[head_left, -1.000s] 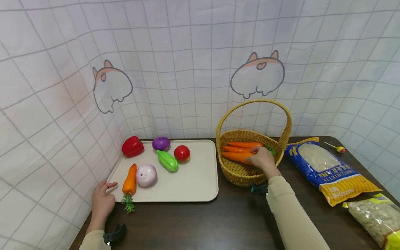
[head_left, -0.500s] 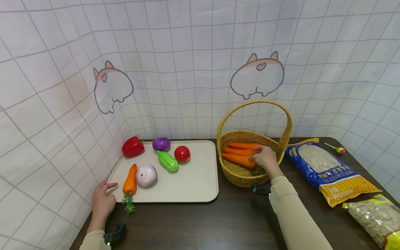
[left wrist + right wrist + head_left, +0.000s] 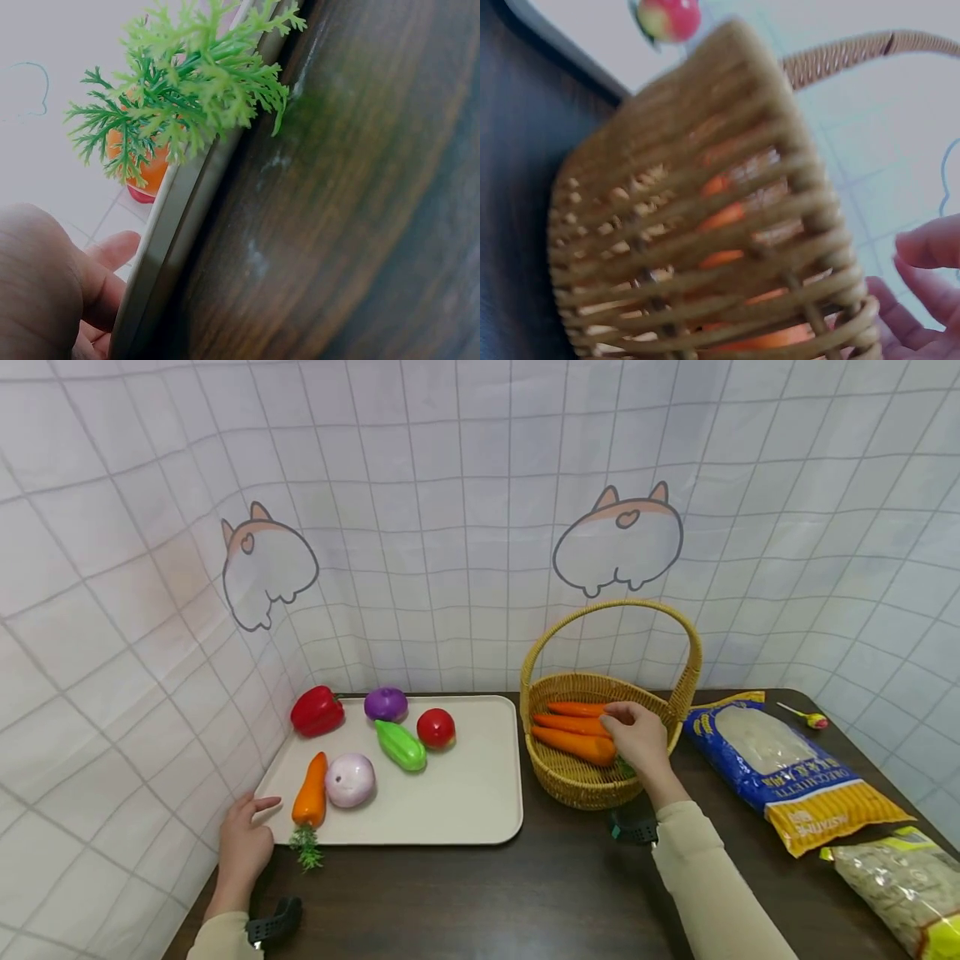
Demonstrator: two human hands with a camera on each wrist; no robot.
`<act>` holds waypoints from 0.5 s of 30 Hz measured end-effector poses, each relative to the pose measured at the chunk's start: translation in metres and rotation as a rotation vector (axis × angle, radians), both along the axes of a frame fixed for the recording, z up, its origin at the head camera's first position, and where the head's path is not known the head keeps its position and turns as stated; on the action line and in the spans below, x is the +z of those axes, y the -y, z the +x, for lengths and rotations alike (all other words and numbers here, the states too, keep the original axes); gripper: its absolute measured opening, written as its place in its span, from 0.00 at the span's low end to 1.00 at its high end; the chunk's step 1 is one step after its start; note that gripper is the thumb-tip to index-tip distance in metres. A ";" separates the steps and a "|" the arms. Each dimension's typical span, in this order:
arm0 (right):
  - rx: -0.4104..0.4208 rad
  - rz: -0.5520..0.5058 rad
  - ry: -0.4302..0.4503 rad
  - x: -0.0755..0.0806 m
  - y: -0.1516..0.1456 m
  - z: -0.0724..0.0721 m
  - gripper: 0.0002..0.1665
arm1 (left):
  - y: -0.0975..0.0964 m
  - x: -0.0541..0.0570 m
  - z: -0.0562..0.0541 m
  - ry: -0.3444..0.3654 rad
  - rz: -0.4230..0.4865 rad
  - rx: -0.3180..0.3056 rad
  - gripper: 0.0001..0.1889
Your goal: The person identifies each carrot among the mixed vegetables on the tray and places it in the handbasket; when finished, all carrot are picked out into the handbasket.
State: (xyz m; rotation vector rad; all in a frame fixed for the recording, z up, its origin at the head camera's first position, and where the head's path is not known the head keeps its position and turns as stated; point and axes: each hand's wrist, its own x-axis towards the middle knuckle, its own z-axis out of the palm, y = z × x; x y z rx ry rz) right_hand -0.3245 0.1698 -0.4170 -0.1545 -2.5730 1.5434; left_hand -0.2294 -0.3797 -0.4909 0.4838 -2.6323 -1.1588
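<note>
The right hand [image 3: 639, 739] is in the basket [image 3: 581, 792], at the leafy ends of three carrots [image 3: 573, 744] which lie there side by side. Its thumb and fingers stand narrow; I cannot tell if they grip a carrot. The left hand [image 3: 246, 839] rests with loose fingers at the corner of the tray [image 3: 457, 802], near a short carrot [image 3: 310, 797].

Orange carrots [image 3: 572, 743], a golden-brown woven basket [image 3: 588, 792], a cream tray [image 3: 450, 802].
The pepper [image 3: 318, 711] is red, the flat vegetable [image 3: 386, 704] is purple, the round vegetable [image 3: 350, 780] is pale lilac, and the long vegetable [image 3: 401, 745] is bright green. The pasta bag [image 3: 783, 777] is blue and yellow; the sleeves [image 3: 712, 885] are beige. The white cloth [image 3: 480, 527] carries a grey grid, and the desk [image 3: 450, 893] is dark brown with wood grain.
</note>
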 end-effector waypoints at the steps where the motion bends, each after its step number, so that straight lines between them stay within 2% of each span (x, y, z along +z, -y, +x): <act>1: -0.010 -0.022 -0.021 0.001 0.002 0.003 0.22 | 0.000 0.000 0.000 0.000 0.000 -0.002 0.31; 9: -0.060 -0.108 -0.310 0.009 0.025 0.026 0.14 | -0.001 0.003 0.000 -0.026 0.013 0.010 0.31; 15: 0.051 -0.123 -0.442 0.014 0.057 0.045 0.10 | 0.000 0.002 0.000 -0.019 0.027 0.023 0.31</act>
